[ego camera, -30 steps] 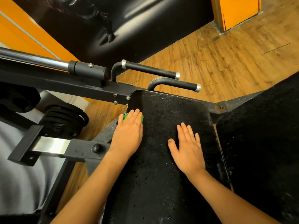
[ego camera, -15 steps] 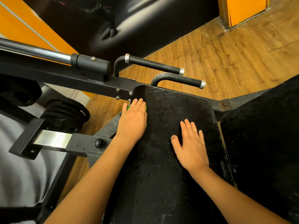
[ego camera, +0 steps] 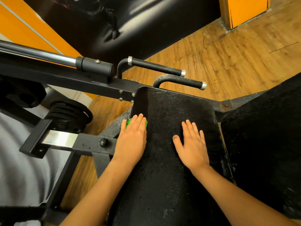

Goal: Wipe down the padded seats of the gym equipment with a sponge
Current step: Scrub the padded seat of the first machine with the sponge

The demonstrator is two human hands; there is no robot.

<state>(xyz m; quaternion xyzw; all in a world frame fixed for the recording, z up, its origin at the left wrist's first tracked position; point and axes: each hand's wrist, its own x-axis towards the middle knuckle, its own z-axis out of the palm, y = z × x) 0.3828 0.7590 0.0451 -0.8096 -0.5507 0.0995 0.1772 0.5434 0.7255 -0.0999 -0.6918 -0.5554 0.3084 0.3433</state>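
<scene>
1. The left hand (ego camera: 132,137) lay flat on a green sponge (ego camera: 128,123), its fingers (ego camera: 138,119) straight and close together, pressing down rather than curling round it.
2. The sponge sat at the left edge of the black padded seat (ego camera: 162,168), toward its far end; only slivers of green showed beside and ahead of the hand.
3. The right hand (ego camera: 193,144) rested palm-down on the same seat, well apart from the left hand, with its fingers (ego camera: 189,126) straight and slightly spread, the thumb out to the side, holding nothing.
4. A smooth dark strip ran along the seat's far left part, ahead of the sponge, while the rest looked speckled.
5. A second black pad (ego camera: 260,136) stood just beside the seat on the right.
6. Two black handles (ego camera: 156,66) with silver caps jutted beyond the seat's far end over the wooden floor (ego camera: 228,54).
7. Stacked weight plates (ego camera: 68,115) hung on the frame (ego camera: 91,142) to the left.
</scene>
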